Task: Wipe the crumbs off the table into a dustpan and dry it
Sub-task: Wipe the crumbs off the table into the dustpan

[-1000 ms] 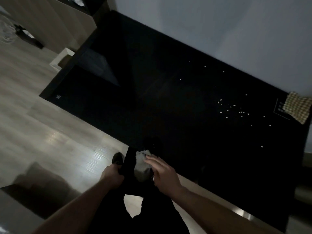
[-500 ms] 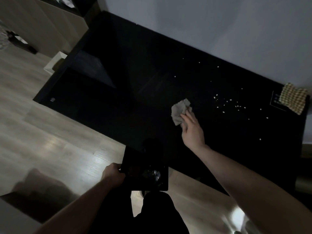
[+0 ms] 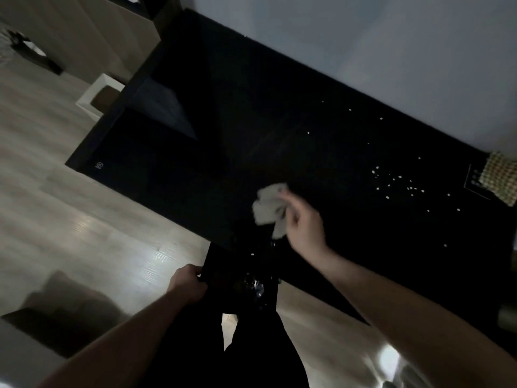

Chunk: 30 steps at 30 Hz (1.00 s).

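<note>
My right hand (image 3: 303, 228) pinched a crumpled grey wipe (image 3: 270, 208) near the black table's (image 3: 195, 175) front edge. My left hand (image 3: 188, 284) gripped the dark dustpan (image 3: 240, 278) just below that edge, with a few crumbs visible at its lip. Most crumbs (image 3: 397, 182) lay scattered far right, near a checkered cloth (image 3: 500, 177). I judged it early: main cluster unswept, drying not started.

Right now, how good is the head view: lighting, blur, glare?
Head view: dim overall; black dustpan nearly merges with the dark table; right hand and crumpled cloth are motion-blurred; white crumbs stand out; glare patches on the floor.
</note>
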### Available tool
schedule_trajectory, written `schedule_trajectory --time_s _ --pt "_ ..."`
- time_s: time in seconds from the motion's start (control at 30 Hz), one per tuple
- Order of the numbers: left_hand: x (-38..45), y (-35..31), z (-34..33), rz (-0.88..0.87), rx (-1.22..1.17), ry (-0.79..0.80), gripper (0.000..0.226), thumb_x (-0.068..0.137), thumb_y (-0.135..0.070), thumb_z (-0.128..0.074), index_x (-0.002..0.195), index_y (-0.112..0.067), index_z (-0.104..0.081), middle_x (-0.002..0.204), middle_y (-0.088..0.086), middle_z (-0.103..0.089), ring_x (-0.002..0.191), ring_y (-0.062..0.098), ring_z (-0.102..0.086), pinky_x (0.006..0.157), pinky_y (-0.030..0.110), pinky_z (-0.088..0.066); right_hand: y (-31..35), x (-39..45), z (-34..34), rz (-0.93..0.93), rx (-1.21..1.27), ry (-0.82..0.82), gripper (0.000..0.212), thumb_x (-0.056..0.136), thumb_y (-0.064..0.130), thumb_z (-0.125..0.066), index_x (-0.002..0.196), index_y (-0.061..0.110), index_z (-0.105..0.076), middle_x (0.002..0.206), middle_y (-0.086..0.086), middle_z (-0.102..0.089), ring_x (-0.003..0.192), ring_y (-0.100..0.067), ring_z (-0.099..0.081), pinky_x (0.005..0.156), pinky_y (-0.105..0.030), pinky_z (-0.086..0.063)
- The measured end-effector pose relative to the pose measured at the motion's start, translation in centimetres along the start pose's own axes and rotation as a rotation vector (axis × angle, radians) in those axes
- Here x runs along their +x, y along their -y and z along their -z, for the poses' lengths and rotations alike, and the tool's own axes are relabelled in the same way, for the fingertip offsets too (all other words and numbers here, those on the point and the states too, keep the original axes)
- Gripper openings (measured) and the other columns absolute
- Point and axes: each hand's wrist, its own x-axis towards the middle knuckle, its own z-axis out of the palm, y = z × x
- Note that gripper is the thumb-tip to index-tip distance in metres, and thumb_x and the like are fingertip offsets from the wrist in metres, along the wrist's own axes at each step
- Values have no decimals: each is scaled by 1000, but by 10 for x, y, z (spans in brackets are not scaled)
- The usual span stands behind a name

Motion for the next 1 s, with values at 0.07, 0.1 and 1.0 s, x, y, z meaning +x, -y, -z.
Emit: schedule_trajectory --time_s 0.07,0.1,1.0 --pt "6 4 8 -2 12 -5 40 84 -20 -65 120 -31 -79 97 2 -80 93 24 -75 76 28 -54 -2 57 18 -49 2 -157 47 96 0 -52 136 21 -65 137 -1 -67 131 -15 -60 113 -36 -46" --pt "10 6 12 -4 22 -9 40 84 -19 -64 119 -30 -80 93 1 -78 88 23 -73 74 27 -51 -2 84 27 -72 -1 -214 48 96 -1 -51 136 20 -65 138 -2 -67 131 -16 -60 115 -32 -44" --pt "11 11 25 -35 42 13 43 84 -17 -61 120 -32 -80 98 4 -80 97 26 -76 76 28 -54 -6 -57 -80 71 -80 77 59 93 -10 -50 140 23 -63 156 8 -50 153 -9 -32 126 -46 -26"
